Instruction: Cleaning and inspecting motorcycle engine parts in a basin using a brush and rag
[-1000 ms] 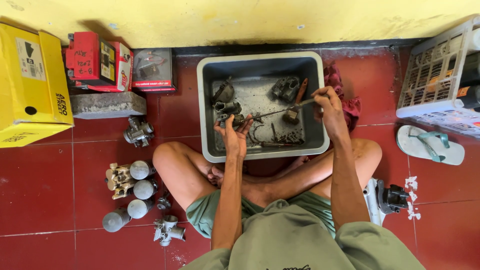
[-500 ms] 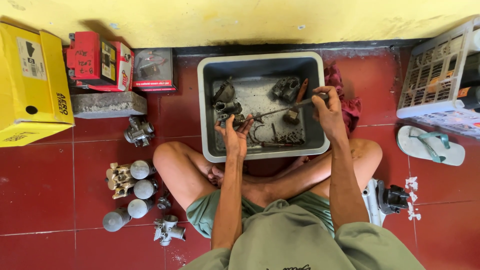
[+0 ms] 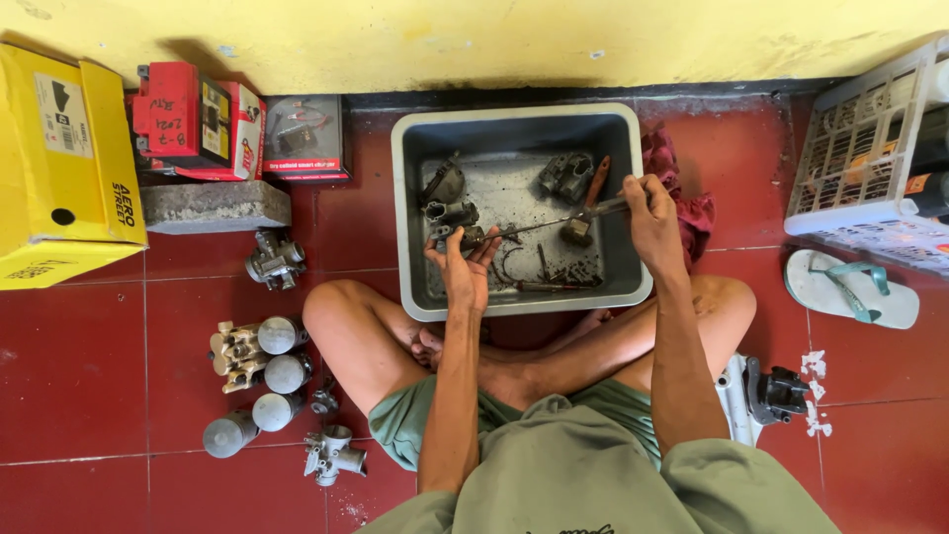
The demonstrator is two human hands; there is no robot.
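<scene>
- Left hand [image 3: 463, 269] grips a small dark metal part [image 3: 473, 237] in its fingers, held over the grey tub [image 3: 415, 208] in front of the crossed legs.
- Right hand [image 3: 650, 213] is closed around a long thin tool [image 3: 554, 222], whose tip meets the part.
- Progress, as judged: work on this piece is under way; other carburettor parts [image 3: 565, 175] lie in the tub, seemingly unattended.
- A row of carburettor bodies [image 3: 259, 368] sits on the red floor tiles [image 3: 79, 376], well apart.
- Surroundings: yellow box [image 3: 59, 168], sandal [image 3: 850, 289], white basket [image 3: 870, 148]. Nothing obstructs the hands.
</scene>
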